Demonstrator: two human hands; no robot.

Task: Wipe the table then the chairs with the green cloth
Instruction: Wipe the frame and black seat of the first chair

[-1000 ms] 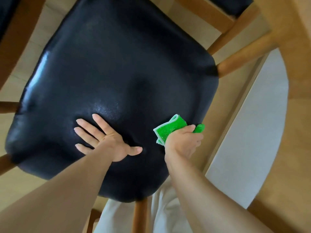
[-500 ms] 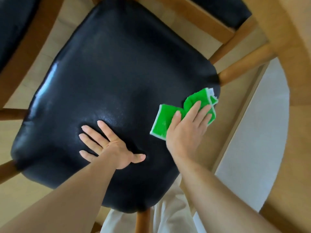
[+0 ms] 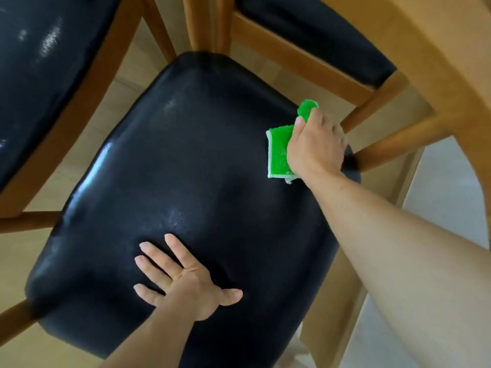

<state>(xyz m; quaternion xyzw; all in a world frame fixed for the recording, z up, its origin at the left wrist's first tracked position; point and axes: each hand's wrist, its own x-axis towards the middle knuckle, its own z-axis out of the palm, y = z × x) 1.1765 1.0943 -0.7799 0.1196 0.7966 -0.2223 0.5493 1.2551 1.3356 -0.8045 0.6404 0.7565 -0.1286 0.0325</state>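
The black chair seat is steadied by the left hand, which is laid flat near the front edge with its fingers straight and spread, holding nothing; the weight put through that palm is judged to keep the chair from sliding while the other hand scrubs. The green cloth is pressed onto the far right corner of the seat by the right hand, close beside the wooden chair frame; the fingers are bent over the cloth's far edge, so that a bunched green fold stands up above the knuckles. The cloth is kept folded, probably so that a firm pad is given to the palm. The tabletop is seen above at the upper right, and a second black seat at the left. Compared with half a second ago, the cloth has been pushed from the middle of the right side towards the back corner, the right fingers have gone from flat to curled, and the left hand has been kept in its place.
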